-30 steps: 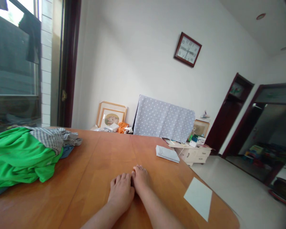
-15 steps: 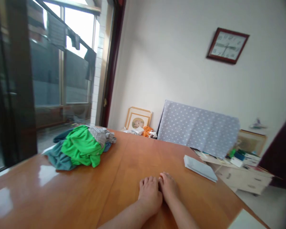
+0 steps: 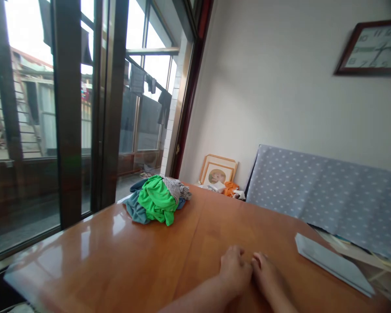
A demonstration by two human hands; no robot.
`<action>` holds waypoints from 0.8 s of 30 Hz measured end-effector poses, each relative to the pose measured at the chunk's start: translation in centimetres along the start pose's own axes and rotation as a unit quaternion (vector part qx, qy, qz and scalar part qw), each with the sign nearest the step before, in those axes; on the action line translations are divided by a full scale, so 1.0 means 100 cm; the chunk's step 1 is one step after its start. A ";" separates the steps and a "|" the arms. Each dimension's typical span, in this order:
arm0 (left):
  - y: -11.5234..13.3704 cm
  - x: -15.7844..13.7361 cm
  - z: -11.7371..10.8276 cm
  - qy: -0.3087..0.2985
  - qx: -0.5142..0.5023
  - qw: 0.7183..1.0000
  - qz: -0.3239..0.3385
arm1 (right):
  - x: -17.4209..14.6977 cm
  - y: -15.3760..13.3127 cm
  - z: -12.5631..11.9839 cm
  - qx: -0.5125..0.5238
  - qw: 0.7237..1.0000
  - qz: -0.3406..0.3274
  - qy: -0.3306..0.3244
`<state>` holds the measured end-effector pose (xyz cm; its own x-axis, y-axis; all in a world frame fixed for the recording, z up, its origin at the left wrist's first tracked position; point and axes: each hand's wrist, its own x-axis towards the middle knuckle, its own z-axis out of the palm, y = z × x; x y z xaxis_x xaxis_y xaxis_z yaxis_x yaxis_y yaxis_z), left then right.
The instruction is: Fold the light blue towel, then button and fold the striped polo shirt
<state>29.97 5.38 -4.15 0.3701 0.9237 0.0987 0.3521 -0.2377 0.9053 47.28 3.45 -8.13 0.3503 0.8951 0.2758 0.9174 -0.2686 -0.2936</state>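
My left hand [image 3: 236,269] rests low on the wooden table [image 3: 211,226], its fingers curled in, with nothing seen in it. Right beside it is my right hand [image 3: 267,274], fingers together and bent, slightly blurred; it also shows nothing held. The two hands are close together near the thumbs. Farther off to the left lies a heap of clothes: a bright green garment [image 3: 158,200] on top, a grey-blue garment [image 3: 137,211] under it, and a striped garment [image 3: 174,187] at its back right. Toward the right edge lies a flat, pale grey-blue object [image 3: 332,263].
Glass doors with dark frames [image 3: 71,113] stand along the left. Behind the table are a dotted grey cloth [image 3: 326,191] draped over something large, leaning picture frames [image 3: 218,171] and an orange item [image 3: 230,188]. A clock [image 3: 374,48] hangs on the wall.
The view has turned left, so everything sits farther right in the picture and more of the glass doors shows. My fingers, flatter on the table before, are now more curled.
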 end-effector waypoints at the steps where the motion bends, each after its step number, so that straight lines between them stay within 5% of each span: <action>1: -0.003 0.004 0.000 0.014 -0.032 0.999 -0.014 | 0.000 0.000 0.000 0.005 1.000 0.002 0.001; 11: -0.012 0.036 -0.019 0.106 -0.115 0.984 -0.083 | 0.002 -0.005 -0.004 0.049 0.998 0.008 0.028; 24: -0.005 0.058 -0.094 0.226 -0.046 0.965 -0.124 | 0.011 0.008 0.012 0.053 0.998 0.008 0.032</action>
<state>23.81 13.65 -0.12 -0.1362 0.9904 0.0257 0.2960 0.0159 0.9551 48.11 4.63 -9.18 0.3799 0.8655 0.3265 0.8873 -0.2413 -0.3930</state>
